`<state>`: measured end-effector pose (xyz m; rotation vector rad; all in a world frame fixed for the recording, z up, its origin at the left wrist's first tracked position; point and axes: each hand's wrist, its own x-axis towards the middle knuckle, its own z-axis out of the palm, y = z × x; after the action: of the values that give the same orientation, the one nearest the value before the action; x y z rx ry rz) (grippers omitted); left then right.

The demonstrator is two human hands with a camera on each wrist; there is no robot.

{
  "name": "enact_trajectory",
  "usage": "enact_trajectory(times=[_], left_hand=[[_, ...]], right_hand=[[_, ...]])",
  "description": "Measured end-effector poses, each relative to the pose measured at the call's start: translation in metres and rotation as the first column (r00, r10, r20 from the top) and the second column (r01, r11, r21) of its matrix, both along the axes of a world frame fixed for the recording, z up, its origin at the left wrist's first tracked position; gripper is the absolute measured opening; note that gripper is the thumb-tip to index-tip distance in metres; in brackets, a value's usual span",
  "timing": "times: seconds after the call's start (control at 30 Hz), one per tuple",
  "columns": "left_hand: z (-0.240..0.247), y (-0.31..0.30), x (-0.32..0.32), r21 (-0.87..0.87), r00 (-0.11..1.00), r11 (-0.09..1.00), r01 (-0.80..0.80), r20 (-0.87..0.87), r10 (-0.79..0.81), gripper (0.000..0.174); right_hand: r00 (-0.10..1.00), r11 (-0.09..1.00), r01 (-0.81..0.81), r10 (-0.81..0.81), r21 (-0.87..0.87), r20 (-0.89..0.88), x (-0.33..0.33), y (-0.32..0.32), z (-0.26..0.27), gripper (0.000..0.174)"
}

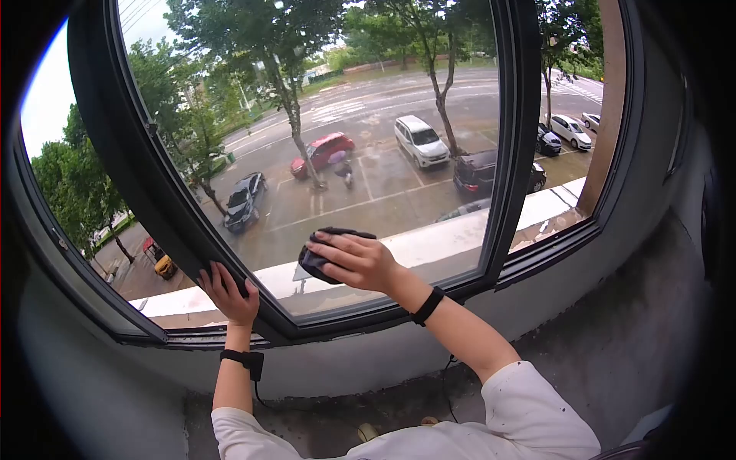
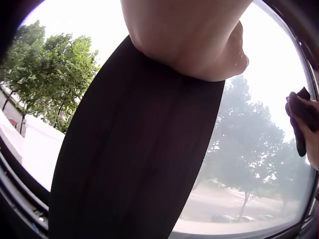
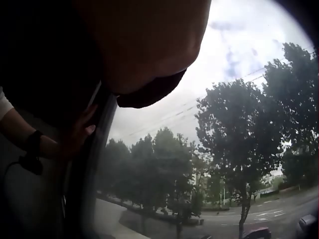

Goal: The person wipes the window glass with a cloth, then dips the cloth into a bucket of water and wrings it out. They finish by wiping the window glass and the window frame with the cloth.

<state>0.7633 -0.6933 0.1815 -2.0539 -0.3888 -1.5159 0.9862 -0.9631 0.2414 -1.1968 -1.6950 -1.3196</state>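
Note:
My right hand holds a dark cloth against the lower part of the window pane, with its fingers laid over the bunched fabric. In the left wrist view the same cloth shows at the right edge, and its dark edge sticks out under the hand in the right wrist view. To the left, my left hand rests on the dark upright window frame, fingers pointing up and thumb out to the side.
A lower window rail runs below the pane, with a grey wall under it. The left section and right section flank the pane. Outside lie a white ledge, parked cars and trees. Black cords hang near both wrists.

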Motion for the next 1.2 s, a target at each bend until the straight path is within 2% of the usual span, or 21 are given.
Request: enact_trajectory(times=[0.1, 0.23, 0.27, 0.3, 0.33, 0.4, 0.43, 0.47, 0.53, 0.6, 0.63, 0.67, 0.73, 0.83, 0.9, 0.93, 1.0, 1.07, 1.13, 1.17, 1.2], left_hand=[[0.005, 0.002, 0.002, 0.014, 1.0, 1.0, 0.001, 0.002, -0.001, 0.072], [0.003, -0.002, 0.001, -0.005, 0.999, 1.0, -0.028, -0.017, 0.028, 0.073], [0.004, -0.002, 0.003, -0.009, 0.999, 0.999, -0.037, -0.009, 0.037, 0.073], [0.004, -0.001, 0.005, -0.011, 0.999, 0.999, -0.036, 0.001, 0.036, 0.073], [0.003, 0.0, 0.005, -0.003, 1.0, 1.0, -0.014, 0.006, 0.014, 0.072], [0.0, 0.001, 0.003, 0.001, 1.0, 1.0, -0.003, 0.01, 0.003, 0.072], [0.001, -0.001, 0.003, 0.002, 1.0, 1.0, 0.005, 0.012, -0.005, 0.071], [0.002, -0.002, 0.004, 0.005, 1.0, 1.0, 0.012, 0.014, -0.012, 0.071], [0.001, -0.002, 0.003, 0.003, 1.0, 1.0, 0.001, 0.004, -0.001, 0.072], [-0.001, -0.002, 0.003, -0.01, 1.0, 1.0, 0.006, -0.006, -0.006, 0.074], [-0.002, -0.002, 0.002, -0.006, 1.0, 1.0, 0.003, -0.016, -0.003, 0.074], [-0.002, -0.002, 0.002, 0.004, 1.0, 1.0, 0.012, -0.012, -0.012, 0.074], [-0.001, 0.001, 0.001, 0.013, 1.0, 1.0, 0.021, -0.016, -0.021, 0.074], [0.001, -0.001, -0.001, -0.001, 0.999, 1.0, 0.015, -0.045, -0.015, 0.074], [0.0, 0.002, -0.001, 0.012, 0.999, 1.0, 0.018, -0.031, -0.018, 0.074], [-0.001, 0.0, -0.001, 0.009, 0.999, 1.0, 0.02, -0.043, -0.019, 0.074], [0.0, -0.002, 0.0, 0.012, 0.998, 0.999, 0.031, -0.049, -0.03, 0.074], [0.0, -0.001, 0.001, 0.013, 0.997, 0.997, 0.071, -0.032, -0.071, 0.072], [0.001, -0.003, 0.001, 0.01, 0.995, 0.995, 0.102, -0.021, -0.102, 0.069], [0.0, -0.003, 0.002, 0.012, 0.993, 0.993, 0.118, -0.012, -0.118, 0.066], [0.0, -0.003, 0.003, 0.018, 0.994, 0.994, 0.109, -0.011, -0.109, 0.064]], right_hand=[[0.998, 0.993, 0.009, -0.002, -0.116, 0.06, 0.018, -0.029, -0.08, 0.008], [0.979, 0.964, 0.199, -0.19, -0.175, 0.068, 0.067, -0.11, -0.109, 0.012], [0.963, 0.949, 0.268, -0.264, -0.165, 0.046, 0.078, -0.131, -0.099, 0.006], [0.94, 0.937, 0.339, -0.34, -0.084, 0.004, 0.09, -0.146, -0.086, 0.01], [0.914, 0.918, 0.397, -0.395, 0.006, -0.096, 0.105, -0.155, -0.075, 0.024], [0.869, 0.844, 0.459, -0.362, 0.276, -0.337, 0.111, -0.153, -0.013, 0.045], [0.823, 0.789, 0.488, -0.272, 0.375, -0.499, 0.113, -0.143, 0.013, 0.043], [0.799, 0.729, 0.505, -0.192, 0.462, -0.57, 0.114, -0.129, 0.042, 0.041], [0.803, 0.694, 0.48, -0.101, 0.536, -0.588, 0.097, -0.093, 0.096, 0.04], [0.887, 0.724, 0.42, -0.198, 0.548, -0.418, 0.062, -0.048, 0.134, 0.045], [0.916, 0.782, 0.355, -0.182, 0.512, -0.358, 0.038, -0.023, 0.141, 0.041], [0.952, 0.864, 0.242, -0.125, 0.441, -0.279, 0.017, 0.0, 0.134, 0.029], [0.993, 0.963, 0.117, -0.105, 0.241, -0.062, -0.017, 0.035, 0.083, 0.007], [1.0, 1.0, 0.005, -0.005, -0.007, 0.024, -0.031, 0.041, -0.036, 0.012], [0.998, 0.989, 0.006, 0.003, -0.151, 0.061, -0.013, 0.004, -0.086, 0.012], [0.995, 0.981, 0.043, -0.024, -0.19, 0.1, 0.0, -0.021, -0.092, 0.016], [0.988, 0.947, 0.123, -0.088, -0.296, 0.131, 0.035, -0.072, -0.087, 0.016], [0.959, 0.897, 0.247, -0.171, -0.367, 0.226, 0.068, -0.121, -0.049, 0.011], [0.902, 0.873, 0.385, -0.287, -0.298, 0.323, 0.094, -0.154, -0.001, 0.01], [0.896, 0.883, 0.406, -0.334, -0.237, 0.292, 0.106, -0.165, 0.03, 0.011], [0.876, 0.876, 0.469, -0.444, -0.115, 0.187, 0.118, -0.168, 0.057, 0.022]])
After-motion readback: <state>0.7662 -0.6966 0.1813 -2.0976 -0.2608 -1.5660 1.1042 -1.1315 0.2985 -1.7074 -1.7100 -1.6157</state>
